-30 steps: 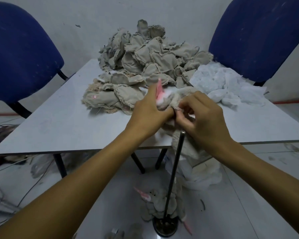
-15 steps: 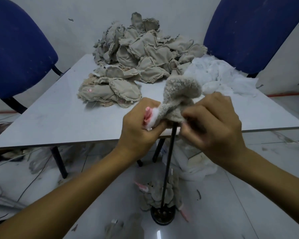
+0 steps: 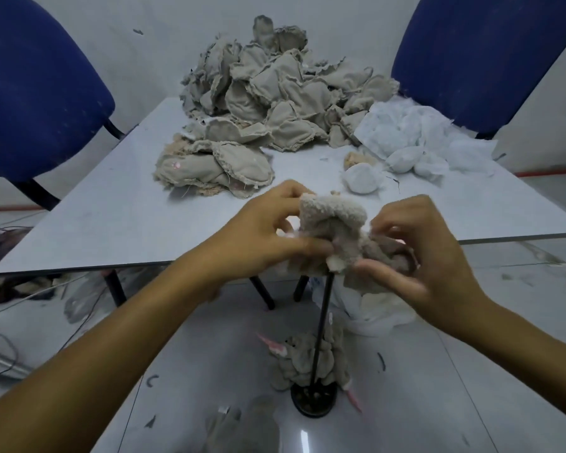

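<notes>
A fuzzy beige plush piece (image 3: 332, 223) sits over the top of a thin black rod (image 3: 322, 325) that rises from a round black base (image 3: 313, 400) on the floor. My left hand (image 3: 262, 233) grips the piece on its left side, fingers curled round it. From the right, my right hand (image 3: 415, 253) pinches the lower part of the same piece. The rod's top end is hidden inside the fabric.
A grey table (image 3: 111, 217) carries a big heap of beige fabric shells (image 3: 268, 93) and white stuffing (image 3: 412, 138). Two blue chairs (image 3: 36, 93) stand behind it. Finished plush pieces (image 3: 304, 361) lie round the rod's base, and cables (image 3: 0, 354) run along the floor at left.
The plush piece has been worked further over the rod's top, with more fuzzy side showing. Both hands have shifted slightly apart on it, and the pink part no longer shows.
</notes>
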`<action>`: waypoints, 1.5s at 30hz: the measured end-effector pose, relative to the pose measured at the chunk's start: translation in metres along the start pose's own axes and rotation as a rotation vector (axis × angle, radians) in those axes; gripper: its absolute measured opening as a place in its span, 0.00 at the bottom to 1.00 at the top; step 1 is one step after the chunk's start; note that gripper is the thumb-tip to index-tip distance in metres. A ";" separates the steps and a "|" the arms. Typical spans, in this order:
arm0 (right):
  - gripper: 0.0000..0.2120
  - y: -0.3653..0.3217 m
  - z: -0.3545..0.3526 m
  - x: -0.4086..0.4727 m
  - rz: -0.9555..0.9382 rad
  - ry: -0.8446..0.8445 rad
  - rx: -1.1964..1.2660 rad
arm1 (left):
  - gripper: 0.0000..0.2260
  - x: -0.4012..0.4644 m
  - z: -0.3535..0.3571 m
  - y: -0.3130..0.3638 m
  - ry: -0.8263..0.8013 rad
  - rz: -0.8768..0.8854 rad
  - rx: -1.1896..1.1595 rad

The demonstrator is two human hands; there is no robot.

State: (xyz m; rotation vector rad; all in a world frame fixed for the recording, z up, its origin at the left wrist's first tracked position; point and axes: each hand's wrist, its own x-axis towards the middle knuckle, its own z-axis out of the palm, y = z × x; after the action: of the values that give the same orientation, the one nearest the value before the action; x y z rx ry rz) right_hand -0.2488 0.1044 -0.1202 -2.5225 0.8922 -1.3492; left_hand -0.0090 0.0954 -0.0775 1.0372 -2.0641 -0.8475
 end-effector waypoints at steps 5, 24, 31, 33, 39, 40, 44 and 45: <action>0.15 0.003 -0.001 -0.013 0.405 -0.092 0.228 | 0.16 -0.009 0.011 -0.010 0.208 0.076 -0.160; 0.14 -0.001 0.004 0.010 0.154 -0.136 -0.058 | 0.08 -0.010 0.017 0.002 0.064 0.011 0.074; 0.09 0.001 0.018 0.003 0.198 -0.195 0.006 | 0.10 -0.015 0.030 -0.008 0.071 -0.026 0.174; 0.07 0.001 0.014 0.003 0.167 -0.121 0.015 | 0.09 -0.015 0.029 -0.002 0.181 0.034 0.065; 0.13 0.002 0.018 -0.003 0.140 -0.056 -0.073 | 0.13 -0.015 0.036 -0.005 0.255 0.141 0.128; 0.12 0.002 0.023 -0.005 0.156 -0.088 -0.080 | 0.14 -0.015 0.037 -0.009 0.184 0.062 0.147; 0.11 0.006 0.028 -0.007 0.203 -0.132 -0.041 | 0.18 -0.013 0.035 -0.018 0.016 -0.087 0.067; 0.11 0.006 0.027 -0.006 0.191 -0.132 -0.044 | 0.19 -0.012 0.034 -0.017 -0.011 -0.065 0.076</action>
State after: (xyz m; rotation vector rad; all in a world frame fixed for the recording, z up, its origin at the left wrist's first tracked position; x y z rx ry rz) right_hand -0.2325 0.0988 -0.1428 -2.4503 1.1125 -1.1048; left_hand -0.0233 0.1062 -0.1135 1.1482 -2.0960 -0.8139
